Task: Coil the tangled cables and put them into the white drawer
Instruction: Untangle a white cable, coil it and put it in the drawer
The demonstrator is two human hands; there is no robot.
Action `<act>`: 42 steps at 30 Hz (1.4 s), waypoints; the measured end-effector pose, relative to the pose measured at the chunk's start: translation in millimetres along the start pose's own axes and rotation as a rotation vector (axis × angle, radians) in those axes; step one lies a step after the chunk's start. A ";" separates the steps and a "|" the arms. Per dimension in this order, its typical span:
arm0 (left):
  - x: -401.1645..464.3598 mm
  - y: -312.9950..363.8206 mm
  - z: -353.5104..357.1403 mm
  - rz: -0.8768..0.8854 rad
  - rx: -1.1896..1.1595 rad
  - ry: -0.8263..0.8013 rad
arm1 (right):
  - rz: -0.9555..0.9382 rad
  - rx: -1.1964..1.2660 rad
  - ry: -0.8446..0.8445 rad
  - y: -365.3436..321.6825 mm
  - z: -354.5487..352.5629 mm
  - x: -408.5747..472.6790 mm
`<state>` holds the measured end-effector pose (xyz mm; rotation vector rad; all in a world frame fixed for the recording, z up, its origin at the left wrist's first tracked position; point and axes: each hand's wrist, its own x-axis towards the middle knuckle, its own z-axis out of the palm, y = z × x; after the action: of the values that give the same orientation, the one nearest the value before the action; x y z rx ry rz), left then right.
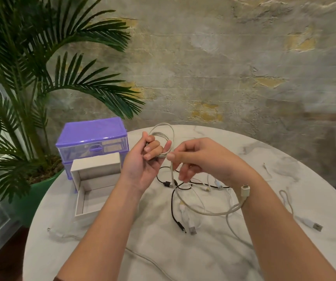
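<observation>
My left hand (142, 161) is raised above the table and grips a coil of pale grey cable (162, 136) looped around its fingers. My right hand (195, 159) pinches the same cable just right of the coil; its free length (207, 212) drops down, curves over the table and ends in a beige plug (245, 189) by my right wrist. Beneath my hands lies a tangle of black and white cables (183, 201). The white drawer (94, 185) sits pulled out and open at the left, with nothing visible inside.
A purple drawer unit (92, 138) stands behind the white drawer at the table's left edge. Loose white cables lie at the right (304, 218) and front left (61, 234) of the round marble table (203, 256). A potted palm (21, 98) stands to the left.
</observation>
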<state>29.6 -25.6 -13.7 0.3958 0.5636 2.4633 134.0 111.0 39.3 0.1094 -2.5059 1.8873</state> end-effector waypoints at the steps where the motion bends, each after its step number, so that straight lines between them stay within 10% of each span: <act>1: 0.2 0.6 -0.5 0.001 -0.019 -0.007 | 0.006 0.104 -0.038 -1.2 1.6 0.2; 8: 6.5 0.2 -6.2 -0.035 0.044 -0.043 | -0.088 0.710 -0.127 -6.8 16.4 -0.4; 21: 1.4 -6.4 -3.9 -0.067 0.125 -0.026 | 0.111 0.369 -0.277 8.1 33.9 -21.9; 42: 1.2 18.4 72.3 -0.046 -0.030 -0.180 | -0.173 0.535 0.165 -52.0 -21.8 -51.8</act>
<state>48.6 -16.7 58.0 0.5788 0.4545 2.3592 187.8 120.4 93.0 0.1549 -1.7734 2.3205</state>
